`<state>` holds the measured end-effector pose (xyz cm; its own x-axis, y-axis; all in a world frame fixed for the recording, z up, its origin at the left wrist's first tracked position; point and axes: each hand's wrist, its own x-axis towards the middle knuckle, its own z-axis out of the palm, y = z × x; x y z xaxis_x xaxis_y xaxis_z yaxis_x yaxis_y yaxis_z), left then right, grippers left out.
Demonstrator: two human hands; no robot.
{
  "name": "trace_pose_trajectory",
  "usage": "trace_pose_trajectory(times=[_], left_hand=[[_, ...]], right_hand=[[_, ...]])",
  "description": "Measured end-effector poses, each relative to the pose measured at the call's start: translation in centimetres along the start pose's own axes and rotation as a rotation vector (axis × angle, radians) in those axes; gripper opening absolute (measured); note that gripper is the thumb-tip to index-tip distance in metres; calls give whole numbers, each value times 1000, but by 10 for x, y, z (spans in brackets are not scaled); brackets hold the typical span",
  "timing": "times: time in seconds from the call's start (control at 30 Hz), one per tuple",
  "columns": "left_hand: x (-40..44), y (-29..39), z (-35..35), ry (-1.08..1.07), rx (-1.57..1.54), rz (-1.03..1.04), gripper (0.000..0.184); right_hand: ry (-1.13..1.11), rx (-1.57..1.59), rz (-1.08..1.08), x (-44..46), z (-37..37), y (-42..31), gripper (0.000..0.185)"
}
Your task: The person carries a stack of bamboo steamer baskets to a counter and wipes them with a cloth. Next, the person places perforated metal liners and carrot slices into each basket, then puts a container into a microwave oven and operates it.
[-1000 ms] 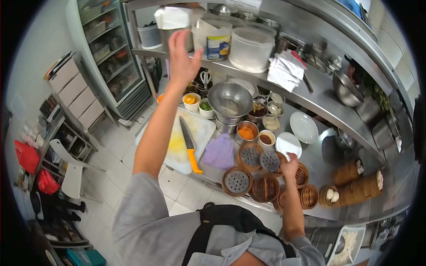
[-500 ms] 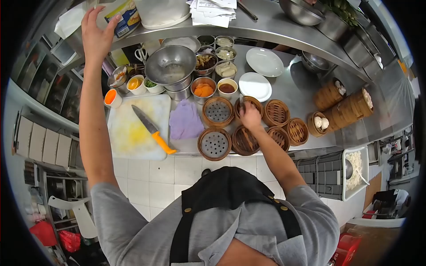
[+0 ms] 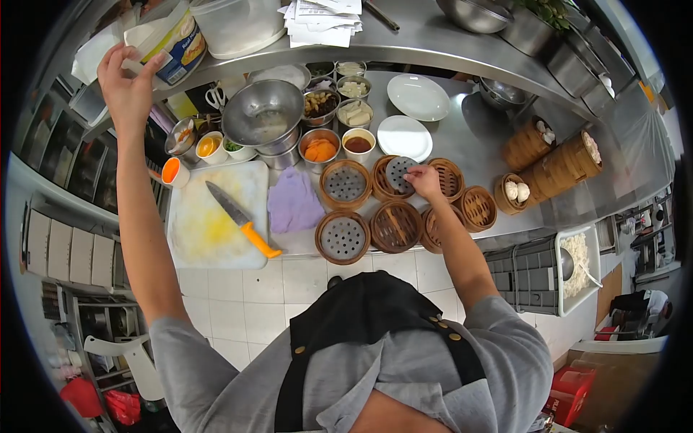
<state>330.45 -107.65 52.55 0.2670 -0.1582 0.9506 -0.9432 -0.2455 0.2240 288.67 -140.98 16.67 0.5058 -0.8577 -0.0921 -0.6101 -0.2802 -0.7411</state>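
My right hand [image 3: 426,180] pinches the edge of a grey round perforated steamer liner [image 3: 399,173]. The liner is over a bamboo steamer basket [image 3: 381,184] in the back row. Similar liners lie in two baskets to the left, a back one [image 3: 344,183] and a front one [image 3: 343,239]. Slatted bases show in the baskets around my right wrist, such as the front middle basket [image 3: 395,226]. Raised at the upper left, my left hand [image 3: 128,76] has its fingers apart beside a labelled plastic tub [image 3: 177,47] on the shelf; contact is unclear.
A knife [image 3: 242,220] with an orange handle lies on the cutting board [image 3: 195,249], beside a purple cloth [image 3: 294,200]. Bowls of ingredients and a large metal bowl [image 3: 263,112] stand behind. The metal shelf [image 3: 411,54] overhangs the counter. Stacked steamers [image 3: 559,177] stand right.
My right hand has come up from inside the back middle basket, and the perforated liner now shows tilted in its fingers. The view has shifted slightly; my left hand remains near the tub.
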Motion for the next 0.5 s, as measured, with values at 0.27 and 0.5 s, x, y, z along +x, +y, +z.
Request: trace_pose_trajectory(times=[0.27,0.5], left_hand=[[0,2,-3,-41,7,6,35],[5,-3,3,-61,48,6,39]], right_hand=[[109,213,-40,21,-9,15,38],[203,-212,-112,-2,0,7,40]])
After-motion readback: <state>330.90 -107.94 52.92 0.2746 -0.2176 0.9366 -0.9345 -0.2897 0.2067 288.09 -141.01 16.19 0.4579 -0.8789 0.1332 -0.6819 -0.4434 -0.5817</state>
